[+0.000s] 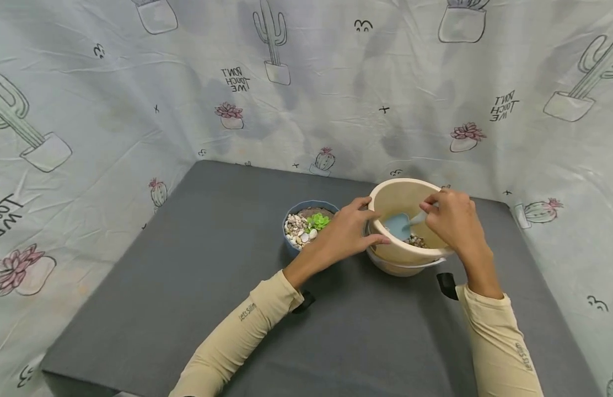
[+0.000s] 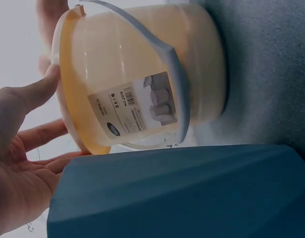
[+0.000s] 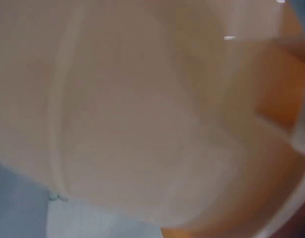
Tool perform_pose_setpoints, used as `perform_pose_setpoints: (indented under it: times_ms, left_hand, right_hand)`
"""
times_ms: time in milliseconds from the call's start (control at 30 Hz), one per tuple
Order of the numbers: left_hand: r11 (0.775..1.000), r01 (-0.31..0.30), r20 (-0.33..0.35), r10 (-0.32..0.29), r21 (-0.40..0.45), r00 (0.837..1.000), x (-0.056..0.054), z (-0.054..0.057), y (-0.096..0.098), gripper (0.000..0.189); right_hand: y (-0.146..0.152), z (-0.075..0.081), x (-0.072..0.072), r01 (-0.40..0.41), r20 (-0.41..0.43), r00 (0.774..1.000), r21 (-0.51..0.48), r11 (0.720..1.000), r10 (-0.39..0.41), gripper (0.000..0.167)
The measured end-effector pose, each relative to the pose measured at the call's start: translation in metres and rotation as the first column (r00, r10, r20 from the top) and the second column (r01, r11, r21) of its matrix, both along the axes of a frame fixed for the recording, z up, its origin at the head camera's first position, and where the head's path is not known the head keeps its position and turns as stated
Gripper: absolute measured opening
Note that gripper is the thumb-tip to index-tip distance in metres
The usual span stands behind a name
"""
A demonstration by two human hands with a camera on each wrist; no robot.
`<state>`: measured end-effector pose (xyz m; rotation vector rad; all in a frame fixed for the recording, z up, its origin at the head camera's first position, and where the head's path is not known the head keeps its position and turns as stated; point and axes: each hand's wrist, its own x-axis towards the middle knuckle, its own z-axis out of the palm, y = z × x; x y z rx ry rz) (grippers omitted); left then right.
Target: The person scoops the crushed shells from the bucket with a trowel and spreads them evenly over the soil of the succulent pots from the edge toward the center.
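A cream plastic bucket stands on the grey table, with small pebbles at its bottom. My left hand grips its rim on the left side; the thumb and fingers also show at the rim in the left wrist view. Over the bucket's right side, my right hand holds the handle of a light blue scoop, whose blade is inside the bucket. Only a blurred bucket wall fills most of the right wrist view.
Left of the bucket sits a blue pot with soil, pebbles, white stones and a green succulent. The bucket's grey carrying handle hangs down its side. Cactus-print cloth borders the grey table.
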<state>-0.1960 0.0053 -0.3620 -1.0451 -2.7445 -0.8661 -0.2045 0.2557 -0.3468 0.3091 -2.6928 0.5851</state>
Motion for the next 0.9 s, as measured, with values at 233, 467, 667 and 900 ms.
perform_pose_setpoints:
  times_ms: [233, 467, 667, 900]
  left_hand:
    - [1.000, 0.008, -0.004, -0.008, 0.025, 1.000, 0.000, -0.003, 0.000, 0.057]
    - [0.999, 0.007, -0.005, -0.006, 0.052, 1.000, 0.000, -0.004, -0.002, 0.058]
    - [0.999, 0.007, 0.001, -0.007, 0.054, 1.000, 0.001, -0.006, -0.004, 0.062]
    - [0.998, 0.012, -0.009, -0.011, 0.056, 1.000, 0.002, -0.007, -0.007, 0.061]
  right_hand:
    - [0.002, 0.006, 0.002, 0.200, 0.189, 0.966, -0.126, 0.972, -0.174, 0.025]
    - [0.009, 0.014, 0.007, 0.295, 0.283, 0.934, -0.265, 0.918, -0.218, 0.031]
    - [0.018, 0.022, 0.016, 0.345, 0.328, 0.918, -0.389, 0.854, -0.222, 0.037]
    - [0.033, 0.032, 0.028, 0.365, 0.335, 0.916, -0.465, 0.806, -0.221, 0.043]
